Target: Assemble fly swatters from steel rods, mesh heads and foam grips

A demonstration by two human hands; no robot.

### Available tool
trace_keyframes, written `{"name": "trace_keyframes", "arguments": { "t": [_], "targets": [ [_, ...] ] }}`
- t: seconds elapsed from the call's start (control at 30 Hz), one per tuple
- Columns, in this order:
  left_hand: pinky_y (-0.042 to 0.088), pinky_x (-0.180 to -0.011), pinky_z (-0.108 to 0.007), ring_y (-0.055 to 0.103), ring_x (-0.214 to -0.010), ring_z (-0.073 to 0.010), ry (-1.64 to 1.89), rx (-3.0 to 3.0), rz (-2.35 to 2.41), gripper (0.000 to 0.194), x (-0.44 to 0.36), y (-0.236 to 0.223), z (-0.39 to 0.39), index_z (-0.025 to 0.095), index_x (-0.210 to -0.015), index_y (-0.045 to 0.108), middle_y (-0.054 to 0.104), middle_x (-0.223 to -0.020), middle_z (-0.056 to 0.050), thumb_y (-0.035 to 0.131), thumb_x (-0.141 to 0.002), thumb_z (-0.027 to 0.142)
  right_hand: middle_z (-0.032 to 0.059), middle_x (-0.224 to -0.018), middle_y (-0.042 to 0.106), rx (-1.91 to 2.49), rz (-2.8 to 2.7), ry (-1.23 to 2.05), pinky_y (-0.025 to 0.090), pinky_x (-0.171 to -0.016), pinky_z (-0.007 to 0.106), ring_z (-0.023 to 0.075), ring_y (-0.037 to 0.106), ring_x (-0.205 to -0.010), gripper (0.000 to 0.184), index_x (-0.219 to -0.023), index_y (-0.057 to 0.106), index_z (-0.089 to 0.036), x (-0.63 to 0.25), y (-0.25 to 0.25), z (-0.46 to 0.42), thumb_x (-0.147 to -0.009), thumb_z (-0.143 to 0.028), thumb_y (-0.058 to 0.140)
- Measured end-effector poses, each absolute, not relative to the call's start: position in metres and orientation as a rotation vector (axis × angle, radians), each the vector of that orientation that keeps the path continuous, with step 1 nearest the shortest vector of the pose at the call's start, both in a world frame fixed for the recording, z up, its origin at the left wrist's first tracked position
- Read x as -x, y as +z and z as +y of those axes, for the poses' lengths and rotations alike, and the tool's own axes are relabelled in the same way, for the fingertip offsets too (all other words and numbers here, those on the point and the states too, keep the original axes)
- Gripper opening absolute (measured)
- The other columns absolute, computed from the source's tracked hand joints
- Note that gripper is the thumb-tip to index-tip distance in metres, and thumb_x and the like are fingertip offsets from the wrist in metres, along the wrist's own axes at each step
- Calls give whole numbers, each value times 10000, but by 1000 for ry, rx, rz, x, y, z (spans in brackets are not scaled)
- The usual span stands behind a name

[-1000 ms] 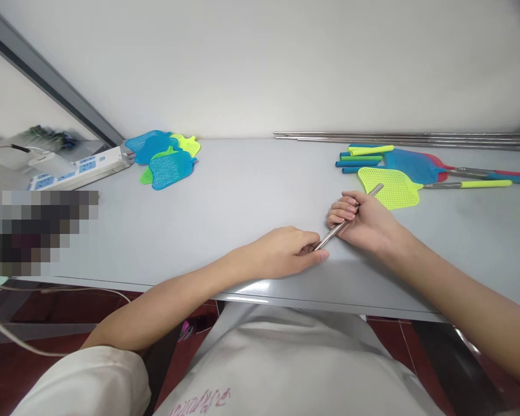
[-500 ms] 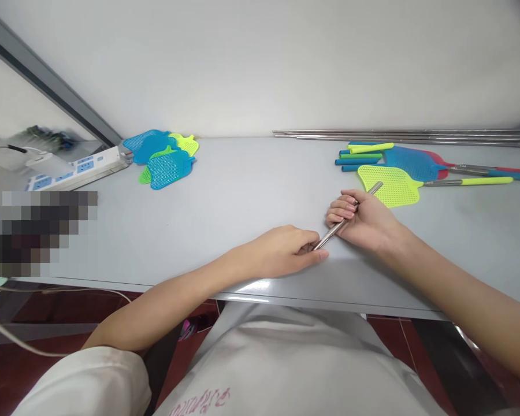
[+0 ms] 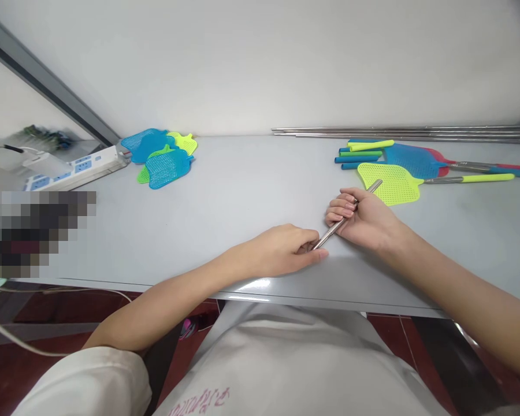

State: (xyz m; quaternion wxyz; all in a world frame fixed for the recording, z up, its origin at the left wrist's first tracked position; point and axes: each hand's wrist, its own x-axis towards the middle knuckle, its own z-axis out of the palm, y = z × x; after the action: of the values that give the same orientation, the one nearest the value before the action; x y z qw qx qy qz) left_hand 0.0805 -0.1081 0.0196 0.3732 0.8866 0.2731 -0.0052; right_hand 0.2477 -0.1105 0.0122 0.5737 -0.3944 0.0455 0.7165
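Observation:
A short silvery telescopic metal rod [image 3: 329,233] slants between my two hands above the front part of the table. My left hand [image 3: 288,251] is closed around its lower end, which the fingers partly hide. Farther up, my right hand [image 3: 357,219] has its fingers curled around the rod, palm turned up. The rod's top end sticks out past my right hand and overlaps the yellow fly swatter [image 3: 394,184] in view. That swatter lies just behind my right hand, with a metal shaft and a yellow grip [image 3: 487,178].
Blue, green and yellow tubes [image 3: 361,154] lie beside blue and red swatters [image 3: 411,160] at the right. Long metal rods [image 3: 394,133] run along the wall. Several loose swatter heads [image 3: 169,167] and a white power strip [image 3: 84,166] are at the left.
Both hands keep their hold on the metal rod, almost in the same place. The view has shifted very slightly.

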Motion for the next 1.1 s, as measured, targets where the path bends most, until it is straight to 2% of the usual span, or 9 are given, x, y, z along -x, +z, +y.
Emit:
{"name": "trace_keyframes", "arguments": {
  "t": [1.1],
  "targets": [
    [200, -459, -222, 262, -466, -70, 5, -2268, 667, 346, -80, 21, -109, 184, -626, 281, 285, -519, 63, 385, -877, 398, -70, -466, 186, 950, 82, 1688, 268, -368, 191, 50, 209, -365, 291, -614, 187, -187, -247, 15, -113, -775, -112, 417]
  ]
}}
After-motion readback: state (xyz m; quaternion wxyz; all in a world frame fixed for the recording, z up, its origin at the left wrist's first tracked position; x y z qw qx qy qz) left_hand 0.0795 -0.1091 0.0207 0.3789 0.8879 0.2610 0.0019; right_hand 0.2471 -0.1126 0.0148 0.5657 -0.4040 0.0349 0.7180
